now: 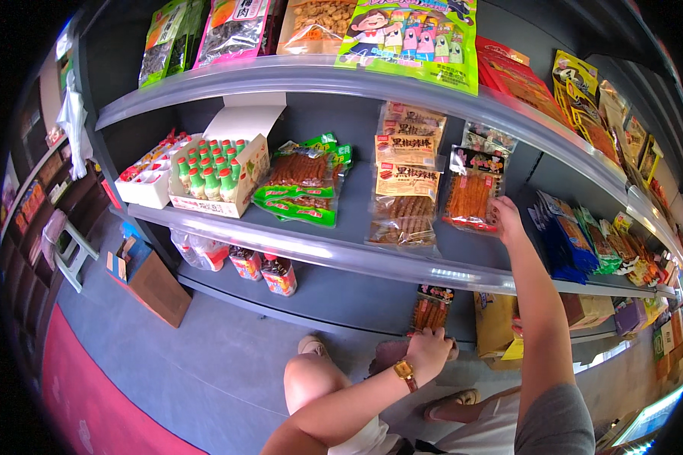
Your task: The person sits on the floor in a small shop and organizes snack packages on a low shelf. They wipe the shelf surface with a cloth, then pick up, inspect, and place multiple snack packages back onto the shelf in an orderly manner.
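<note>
On the middle shelf, my right hand (pixel 506 219) is at the right edge of a clear snack packet (pixel 471 190) with a black top and orange-brown sticks inside; whether its fingers grip the packet cannot be told. Lower down, my left hand (pixel 431 354), with a gold watch on the wrist, holds a similar packet (pixel 431 310) by its bottom end, in front of the lowest shelf. A dark cloth (pixel 388 357) appears beside this hand. Left of the upper packet lies a column of beige-labelled packets (pixel 408 182) of brown sticks.
The middle shelf also bears green packets (pixel 301 185), an open carton of small bottles (pixel 216 176), a white box (pixel 151 182) and blue packets (pixel 569 236). Its clear front rail (pixel 319 250) runs between my hands. Drink bottles (pixel 279 276) and a yellow carton (pixel 495 324) stand below.
</note>
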Tool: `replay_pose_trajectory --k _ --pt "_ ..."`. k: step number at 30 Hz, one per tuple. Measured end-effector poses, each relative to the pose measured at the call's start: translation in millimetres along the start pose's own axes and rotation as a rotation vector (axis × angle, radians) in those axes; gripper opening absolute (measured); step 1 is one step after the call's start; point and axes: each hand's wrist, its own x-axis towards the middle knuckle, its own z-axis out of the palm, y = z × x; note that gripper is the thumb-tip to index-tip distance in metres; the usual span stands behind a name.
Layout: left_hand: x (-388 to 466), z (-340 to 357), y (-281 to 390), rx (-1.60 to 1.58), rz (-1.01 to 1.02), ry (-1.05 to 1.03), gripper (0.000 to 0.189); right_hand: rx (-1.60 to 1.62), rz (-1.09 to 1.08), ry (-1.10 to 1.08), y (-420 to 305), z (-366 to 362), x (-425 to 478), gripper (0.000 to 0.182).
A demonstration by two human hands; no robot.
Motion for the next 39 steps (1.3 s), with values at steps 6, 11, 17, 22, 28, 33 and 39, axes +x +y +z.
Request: replay_pose_trajectory --k 6,11,17,22,28,33,39 --pt "-8 -33 4 -0.055 0.128 0.162 0.042 0.182 -0.013 0.031 -47 18 -95 0.011" --pt "-17 -59 19 -0.234 0.46 0.468 0.055 0.204 -0.13 0.118 -62 -32 -163 0.008" --pt "-30 -55 27 -0.313 0.557 0.817 0.06 0.139 -0.066 -0.055 -56 -71 -260 0.01" --pt "-20 -33 45 0.107 0.802 0.678 0.058 0.274 0.178 0.058 -8 -49 -325 0.002" --pt "-2 -32 36 -0.383 0.247 0.563 0.056 0.318 0.445 0.11 31 -58 -361 0.009" --pt "-13 15 48 -0.391 0.18 0.2 0.057 0.431 0.551 0.189 70 -66 -361 0.005" --pt "-27 36 53 -0.34 0.272 -0.233 0.046 0.73 0.774 0.299 122 -65 -344 0.03"
